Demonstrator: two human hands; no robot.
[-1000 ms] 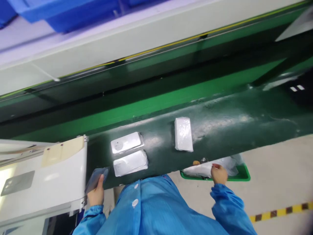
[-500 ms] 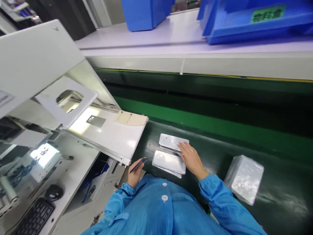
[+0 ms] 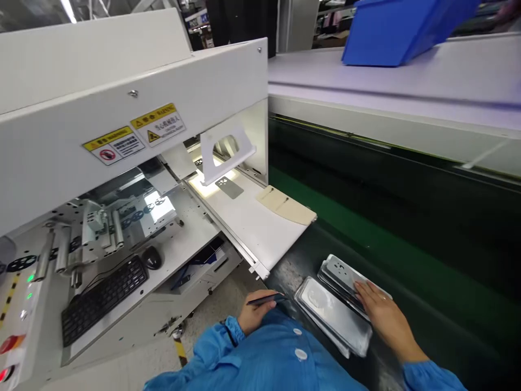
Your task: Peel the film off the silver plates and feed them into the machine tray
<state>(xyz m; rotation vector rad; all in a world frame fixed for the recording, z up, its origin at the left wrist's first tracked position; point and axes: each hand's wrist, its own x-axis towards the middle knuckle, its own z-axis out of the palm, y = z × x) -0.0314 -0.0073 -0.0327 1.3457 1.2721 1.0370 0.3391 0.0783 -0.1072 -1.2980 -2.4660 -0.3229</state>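
Note:
My left hand (image 3: pixel 253 315) pinches a thin dark phone-shaped panel (image 3: pixel 265 298), seen almost edge-on, in front of my body. Farther right, the fingers of my right hand (image 3: pixel 385 317) lie flat on the end of a stack of phone-sized panels (image 3: pixel 340 276). The top panel is grey with round cutouts at its far end. My right thumb is hidden. Between the hands, beside that stack, lies a pile of shiny clear plastic trays (image 3: pixel 330 310), slightly fanned out. A grey panel with holes (image 3: pixel 232 189) rests on the white machine platform (image 3: pixel 260 231), near its lit area.
A white machine (image 3: pixel 134 103) with warning labels stands left. A keyboard (image 3: pixel 108 298) and mouse (image 3: pixel 152 257) sit on its ledge. The platform's corner juts toward my left hand. A blue bin (image 3: pixel 391 35) stands on the shelf (image 3: pixel 459 70) above the dark green belt (image 3: pixel 431 282).
The view has swung left, bringing more of the machine into sight; the wrapped stack at right has left view. Cutouts now show clearly on the top panel beneath my right hand.

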